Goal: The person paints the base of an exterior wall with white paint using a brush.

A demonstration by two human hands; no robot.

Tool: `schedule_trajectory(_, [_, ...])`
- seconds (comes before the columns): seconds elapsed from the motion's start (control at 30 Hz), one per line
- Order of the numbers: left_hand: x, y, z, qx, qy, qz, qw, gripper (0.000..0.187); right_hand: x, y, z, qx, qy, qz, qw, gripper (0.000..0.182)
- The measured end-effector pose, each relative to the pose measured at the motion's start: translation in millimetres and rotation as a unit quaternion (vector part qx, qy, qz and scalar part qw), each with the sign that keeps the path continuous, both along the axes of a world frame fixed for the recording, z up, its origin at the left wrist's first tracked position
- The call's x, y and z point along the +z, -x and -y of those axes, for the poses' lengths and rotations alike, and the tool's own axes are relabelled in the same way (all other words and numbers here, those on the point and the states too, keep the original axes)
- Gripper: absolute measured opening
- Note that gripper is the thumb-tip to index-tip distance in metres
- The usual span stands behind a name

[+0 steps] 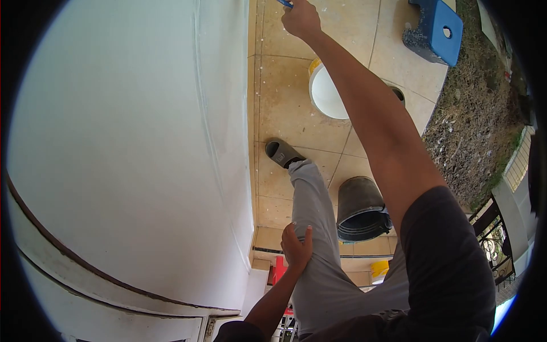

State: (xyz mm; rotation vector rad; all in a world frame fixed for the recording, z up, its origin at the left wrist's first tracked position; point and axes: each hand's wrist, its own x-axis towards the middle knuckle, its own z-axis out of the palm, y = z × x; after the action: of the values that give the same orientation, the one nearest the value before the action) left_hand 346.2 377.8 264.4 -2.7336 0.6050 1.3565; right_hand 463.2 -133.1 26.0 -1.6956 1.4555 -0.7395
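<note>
My right hand (302, 21) reaches to the top edge of the view, close to the white wall (142, 114). It is closed around a tool with a blue handle (285, 3); the rest of the tool is out of view. My left hand (297, 249) rests on the leg of my grey trousers (312, 211), thumb and fingers apart, with no object in it. Below my right forearm a bucket (329, 94) of white paint stands on the tiles, partly hidden by the arm.
A black bucket (360, 196) is beside my leg. A blue step stool (445, 34) stands at the upper right, near the dry ground (464, 125). My sandal (283, 153) is on the tiled floor (285, 85). Red and yellow items lie lower down, behind my legs.
</note>
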Motion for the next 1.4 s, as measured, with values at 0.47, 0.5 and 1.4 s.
schedule_trajectory(0.47, [-1,-5,10,-0.01,-0.02,-0.011,1.0,0.057,49,33,-250,0.179,-0.25,0.113,0.945,0.018])
schedule_trajectory(0.5, [-1,-5,9,-0.013,-0.022,-0.01,1.0,0.057,56,42,-268,0.213,-0.277,0.096,0.932,0.017])
schedule_trajectory(1.4, [-3,1,5,0.012,-0.019,-0.014,1.0,0.056,-4,7,-148,0.108,-0.186,-0.032,0.976,0.018])
